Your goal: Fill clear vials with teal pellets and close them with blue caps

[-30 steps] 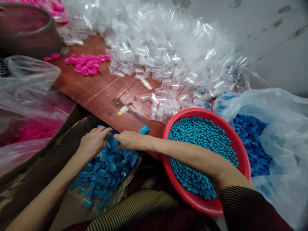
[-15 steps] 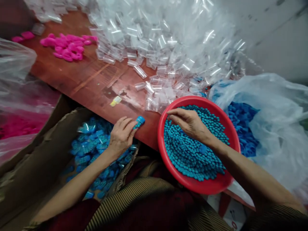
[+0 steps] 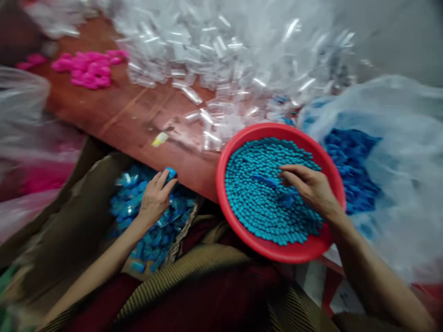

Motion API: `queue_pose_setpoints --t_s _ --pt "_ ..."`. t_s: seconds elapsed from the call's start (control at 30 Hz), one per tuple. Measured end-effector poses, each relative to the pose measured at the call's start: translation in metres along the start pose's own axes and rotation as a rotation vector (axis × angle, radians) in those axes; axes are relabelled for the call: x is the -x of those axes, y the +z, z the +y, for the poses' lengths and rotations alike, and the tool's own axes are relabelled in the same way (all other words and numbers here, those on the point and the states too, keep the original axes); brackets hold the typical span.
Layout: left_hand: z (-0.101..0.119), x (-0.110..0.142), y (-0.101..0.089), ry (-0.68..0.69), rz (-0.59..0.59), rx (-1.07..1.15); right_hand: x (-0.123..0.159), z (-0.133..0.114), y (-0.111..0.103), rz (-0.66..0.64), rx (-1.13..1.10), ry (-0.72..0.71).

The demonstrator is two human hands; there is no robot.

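My left hand (image 3: 154, 199) is closed around a small tube with a blue cap (image 3: 170, 173); the cap shows past the fingertips and the fingers hide most of the tube. It is above the table's front edge, over a box of filled blue-capped tubes (image 3: 134, 203). My right hand (image 3: 313, 190) is over a red basin (image 3: 238, 230) heaped with small blue beads (image 3: 256, 216). Its thumb and fingers are bent close together, and whatever may be between them is too blurred to make out. Blue caps (image 3: 266, 181) lie on the beads just beside and below those fingertips.
Clear plastic tubes (image 3: 221, 69) are heaped along the back of the brown table (image 3: 138, 124). Pink pieces (image 3: 90, 69) lie at the far left. A clear bag of blue caps (image 3: 353, 161) stands right of the basin. Cardboard flaps (image 3: 76, 221) rise at the left.
My right hand has moved right, from the basin's left rim to above the beads near the caps. My left hand has drawn left and back with the blue-capped tube. The view has shifted slightly.
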State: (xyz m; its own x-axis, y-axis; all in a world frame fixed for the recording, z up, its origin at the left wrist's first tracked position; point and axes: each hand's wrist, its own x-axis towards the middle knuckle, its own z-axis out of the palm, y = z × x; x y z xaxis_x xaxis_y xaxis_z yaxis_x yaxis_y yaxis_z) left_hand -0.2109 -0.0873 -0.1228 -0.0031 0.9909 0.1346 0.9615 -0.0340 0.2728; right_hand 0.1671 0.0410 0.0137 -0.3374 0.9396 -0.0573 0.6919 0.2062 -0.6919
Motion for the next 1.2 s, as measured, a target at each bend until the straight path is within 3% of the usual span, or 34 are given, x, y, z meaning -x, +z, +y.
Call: queue_pose_setpoints --t_s 0.07,0.17,0.27,0.37,0.53,0.63,0.73,1.0,1.13,1.2 --pt "0.0 0.031 0.002 -0.138 0.027 -0.036 0.006 0.012 -0.001 -0.022 0.049 0.04" --pt "0.01 0.073 0.015 -0.331 -0.029 -0.034 0.007 0.021 0.005 -0.081 0.124 0.037" --pt "0.028 0.091 0.036 -0.347 -0.148 0.016 0.007 0.019 0.012 -0.142 0.178 0.03" --pt "0.044 0.08 0.06 -0.298 -0.19 0.04 0.007 0.018 0.014 -0.184 0.222 0.049" --pt "0.052 0.031 0.094 -0.216 -0.245 0.061 0.003 0.022 0.012 -0.192 0.264 0.223" --pt "0.047 0.014 0.107 -0.218 -0.269 0.051 0.001 0.022 0.014 -0.165 0.25 0.289" --pt "0.04 0.015 0.109 -0.274 -0.279 0.022 0.001 0.018 0.016 -0.18 0.244 0.273" --pt "0.019 0.056 0.085 -0.429 -0.317 -0.048 0.001 0.023 0.017 -0.189 0.284 0.079" --pt "0.002 0.081 0.069 -0.436 -0.352 -0.075 0.013 0.016 0.029 -0.16 0.439 -0.299" --pt "-0.009 0.092 0.064 -0.416 -0.361 -0.096 0.019 -0.001 0.042 -0.277 0.525 -0.477"
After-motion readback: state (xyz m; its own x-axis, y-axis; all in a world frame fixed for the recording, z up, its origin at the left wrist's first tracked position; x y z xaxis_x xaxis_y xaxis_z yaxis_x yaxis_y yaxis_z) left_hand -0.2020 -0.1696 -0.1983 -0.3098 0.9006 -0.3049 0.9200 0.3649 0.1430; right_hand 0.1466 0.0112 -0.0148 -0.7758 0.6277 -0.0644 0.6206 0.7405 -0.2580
